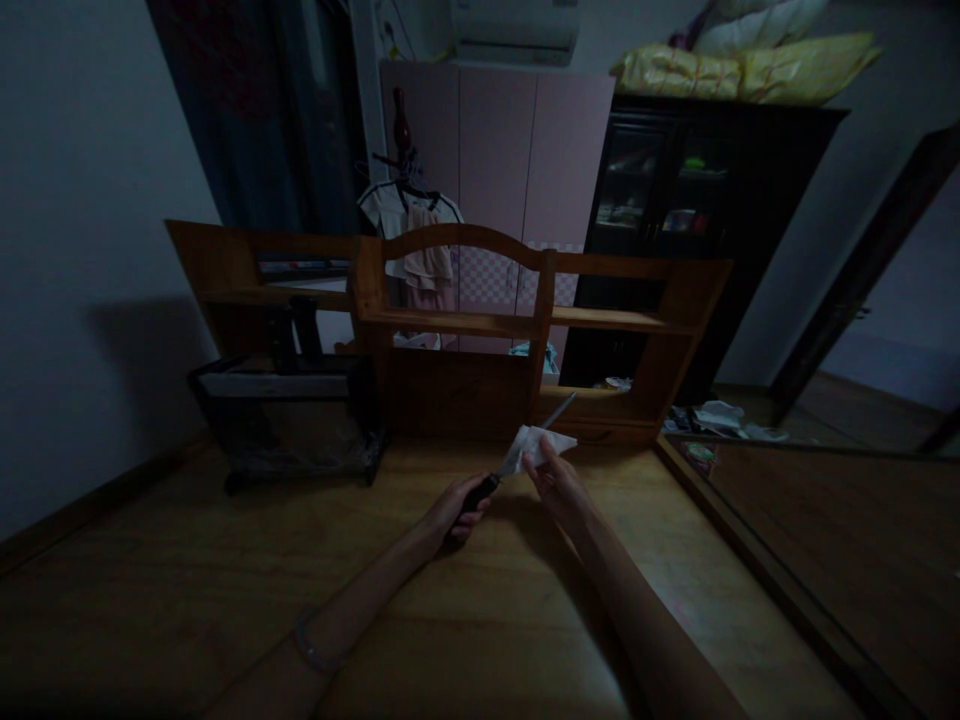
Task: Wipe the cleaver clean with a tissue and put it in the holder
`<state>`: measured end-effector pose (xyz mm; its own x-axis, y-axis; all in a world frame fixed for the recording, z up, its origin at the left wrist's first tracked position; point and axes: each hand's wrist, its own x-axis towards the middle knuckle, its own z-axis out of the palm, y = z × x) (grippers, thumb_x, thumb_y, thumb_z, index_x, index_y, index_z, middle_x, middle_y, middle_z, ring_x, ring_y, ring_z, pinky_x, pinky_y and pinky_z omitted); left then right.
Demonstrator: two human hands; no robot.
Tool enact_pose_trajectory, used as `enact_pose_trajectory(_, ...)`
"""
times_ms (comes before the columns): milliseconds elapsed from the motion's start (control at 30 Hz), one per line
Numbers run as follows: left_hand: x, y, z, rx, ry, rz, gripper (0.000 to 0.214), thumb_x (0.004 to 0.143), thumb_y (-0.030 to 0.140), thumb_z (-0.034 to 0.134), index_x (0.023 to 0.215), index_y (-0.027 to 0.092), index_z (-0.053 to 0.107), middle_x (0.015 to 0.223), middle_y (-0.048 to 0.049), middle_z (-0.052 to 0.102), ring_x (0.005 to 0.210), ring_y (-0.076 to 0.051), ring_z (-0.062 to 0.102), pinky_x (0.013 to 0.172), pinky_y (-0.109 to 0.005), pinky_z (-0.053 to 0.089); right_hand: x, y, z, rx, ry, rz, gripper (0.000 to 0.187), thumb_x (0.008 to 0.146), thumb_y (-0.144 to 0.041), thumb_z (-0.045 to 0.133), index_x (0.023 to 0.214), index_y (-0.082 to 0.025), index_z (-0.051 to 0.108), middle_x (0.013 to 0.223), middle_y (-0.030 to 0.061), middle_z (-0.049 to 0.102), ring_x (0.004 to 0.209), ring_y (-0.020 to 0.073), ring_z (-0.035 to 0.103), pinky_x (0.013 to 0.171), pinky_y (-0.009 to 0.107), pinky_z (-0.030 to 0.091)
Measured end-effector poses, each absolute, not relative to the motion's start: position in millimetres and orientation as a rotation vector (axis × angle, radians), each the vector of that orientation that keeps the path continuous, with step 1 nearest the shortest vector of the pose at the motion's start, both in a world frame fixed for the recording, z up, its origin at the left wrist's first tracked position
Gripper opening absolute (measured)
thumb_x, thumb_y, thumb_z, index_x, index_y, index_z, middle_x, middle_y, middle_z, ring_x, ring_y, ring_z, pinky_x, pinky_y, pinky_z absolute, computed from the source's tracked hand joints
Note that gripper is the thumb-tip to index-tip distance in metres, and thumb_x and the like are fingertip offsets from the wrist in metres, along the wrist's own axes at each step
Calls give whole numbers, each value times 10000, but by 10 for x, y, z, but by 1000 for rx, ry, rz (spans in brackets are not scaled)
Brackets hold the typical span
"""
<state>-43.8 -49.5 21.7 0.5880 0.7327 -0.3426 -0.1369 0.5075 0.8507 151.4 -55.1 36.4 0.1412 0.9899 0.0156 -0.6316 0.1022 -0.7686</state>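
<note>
My left hand (466, 508) is wrapped round the black handle of a knife (559, 410). Its long, narrow metal blade points away from me, up and to the right. My right hand (559, 485) pinches a white tissue (534, 440) folded round the middle of the blade. The tip sticks out past the tissue, while the covered part is hidden. Both hands are above the wooden tabletop (465, 620), in dim light.
A wooden shelf unit (457, 322) runs along the tabletop's far side. A black-framed appliance (289, 430), seemingly wrapped in clear plastic, stands at the left beside the wall. A raised wooden edge (757, 570) borders the right. Behind are a pink wardrobe (495, 150) and dark cabinet (720, 200).
</note>
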Motion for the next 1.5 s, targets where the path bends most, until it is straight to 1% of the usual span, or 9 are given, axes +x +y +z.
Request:
enact_pose_trajectory(267, -455, -501, 241, 860, 792, 548, 391, 816, 566, 479, 710, 193, 429, 470, 96, 311, 285, -22, 153, 302, -165, 62, 1507, -583, 452, -758, -704, 1242, 314, 669, -435, 745, 788, -155, 669, 875, 66, 710, 910, 205, 655, 829, 301, 541)
enact_pose_trajectory(467, -463, -488, 226, 853, 771, 523, 419, 830, 566, 458, 658, 186, 421, 441, 94, 267, 293, -26, 137, 301, -175, 45, 1470, -557, 426, -728, -730, 1172, 297, 639, -370, 784, 803, -143, 686, 917, 62, 706, 912, 204, 643, 865, 325, 522)
enact_pose_trajectory(600, -464, -476, 220, 844, 767, 524, 420, 830, 565, 459, 653, 186, 419, 445, 92, 275, 291, -25, 135, 302, -177, 40, 1463, -584, 415, -821, -830, 1124, 304, 585, -291, 817, 828, -145, 708, 849, 50, 714, 822, 192, 646, 800, 301, 505)
enact_pose_trajectory(700, -464, -471, 222, 857, 783, 490, 449, 824, 596, 443, 638, 190, 408, 433, 96, 247, 285, -29, 133, 302, -180, 41, 1460, -608, 427, -852, -886, 1091, 322, 578, -265, 816, 858, -148, 711, 851, 46, 717, 794, 184, 638, 762, 284, 488)
enact_pose_trajectory(900, -450, -487, 227, 878, 792, 531, 418, 817, 571, 475, 670, 182, 425, 476, 91, 291, 302, -19, 161, 310, -166, 50, 1452, -579, 397, -854, -898, 1015, 280, 585, -268, 804, 830, -172, 711, 838, 27, 712, 768, 174, 630, 738, 280, 490)
enact_pose_trajectory(1067, -438, -502, 225, 871, 767, 539, 382, 809, 553, 504, 736, 183, 447, 536, 80, 380, 298, -15, 200, 302, -176, 51, 1460, -581, 408, -781, -758, 1113, 303, 585, -279, 811, 845, -162, 709, 877, 35, 709, 819, 180, 640, 768, 298, 524)
enact_pose_trajectory(1300, -431, -487, 202, 919, 761, 496, 413, 821, 582, 465, 701, 189, 431, 487, 86, 343, 282, -25, 181, 303, -188, 43, 1479, -568, 432, -747, -669, 1173, 263, 559, -231, 821, 789, -153, 719, 857, 35, 707, 808, 172, 646, 749, 292, 543)
enact_pose_trajectory(1433, -432, -450, 150, 948, 774, 501, 420, 810, 595, 463, 699, 191, 430, 476, 89, 328, 286, -29, 182, 308, -185, 56, 1472, -546, 413, -745, -660, 1161, 261, 568, -215, 813, 803, -150, 719, 838, 33, 708, 770, 159, 645, 674, 255, 536)
enact_pose_trajectory(1500, -437, -430, 118, 973, 764, 502, 435, 802, 609, 461, 692, 190, 433, 479, 90, 318, 293, -30, 175, 305, -187, 63, 1480, -526, 409, -727, -644, 1146, 271, 578, -218, 809, 824, -156, 714, 864, 32, 710, 790, 161, 649, 672, 250, 535)
